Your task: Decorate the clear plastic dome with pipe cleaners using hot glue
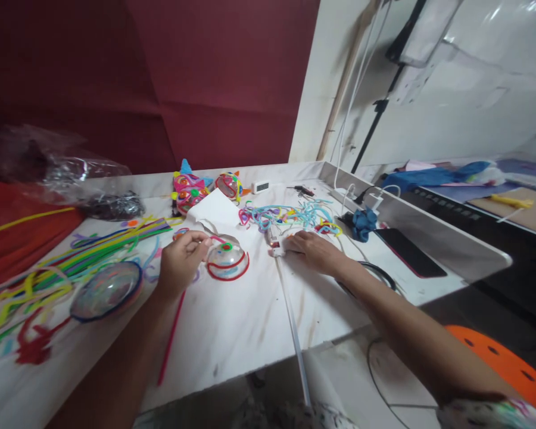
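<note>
My left hand (182, 260) is closed in a pinch on a pink pipe cleaner (217, 239), whose end shows past the fingertips by the clear plastic dome (228, 262). Red pipe cleaner edges the dome, and a green spot sits on its top. A straight pink length (172, 339) runs below the hand; whether it is the same piece is hidden. On the right, my right hand (311, 250) is closed at the side of a white glue gun (276, 243), its grip mostly covered. A long clear glue stick (292, 325) trails from the gun past the table's front edge.
Another clear dome with dark blue edging (109, 291) lies left, beside many coloured pipe cleaners (102, 247). Behind are decorated figures (190, 193), white paper (221, 211) and a tangle of pipe-cleaner pieces (290, 214). A phone (410, 253) and cables lie right, inside a raised table edge (429, 223).
</note>
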